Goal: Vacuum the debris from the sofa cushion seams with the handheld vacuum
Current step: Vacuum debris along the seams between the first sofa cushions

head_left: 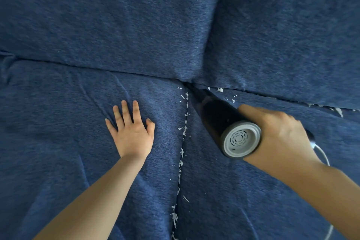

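My right hand [280, 132] grips a black handheld vacuum [220, 119] with a grey vented rear cap. Its narrow nozzle points up and left into the spot where the sofa's cushion seams meet. White shredded debris [182, 154] lines the vertical seam between the two blue seat cushions, down to the bottom edge. More white bits [340, 111] lie along the horizontal seam to the right, under the back cushion. My left hand [130, 130] presses flat with spread fingers on the left seat cushion [58, 132], just left of the vertical seam.
Two blue back cushions [116, 21] fill the upper half, split by a fold above the seam junction. A white cord [327, 163] loops from the vacuum behind my right wrist toward the bottom right.
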